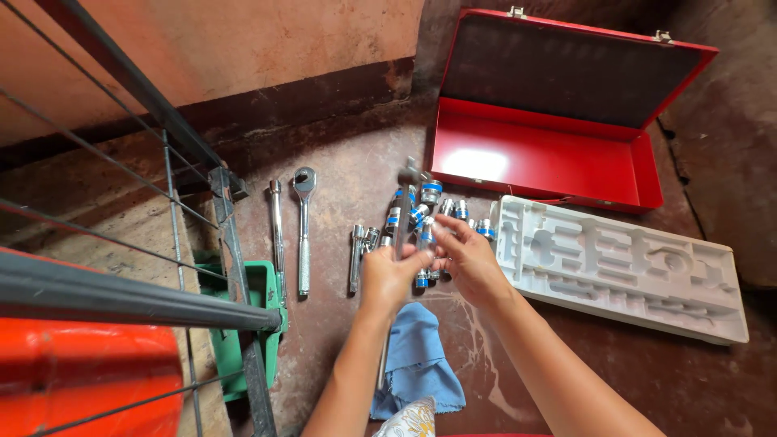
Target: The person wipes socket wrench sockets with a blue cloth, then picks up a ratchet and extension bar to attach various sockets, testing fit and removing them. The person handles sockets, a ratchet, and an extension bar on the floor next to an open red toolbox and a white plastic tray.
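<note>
**Both hands on a long chrome bar above the sockets**

Left hand (391,277) fingers curl shut around a long, slim chrome bar (402,212), smooth and shiny, held roughly upright, its head up top blurred. Right hand (469,260) touches the bar from the other side, fingers loosely bent, thumb tip near the shaft; firm grip or not, can't tell. Just beyond: a cluster of chrome sockets (421,212) with blue bands on the rough reddish floor. Ratchet (303,231) and extension bar (277,235) lie left. Blue cloth (417,360) below the wrists. White moulded tray (619,267) right, open red metal case (558,154) behind.
</note>
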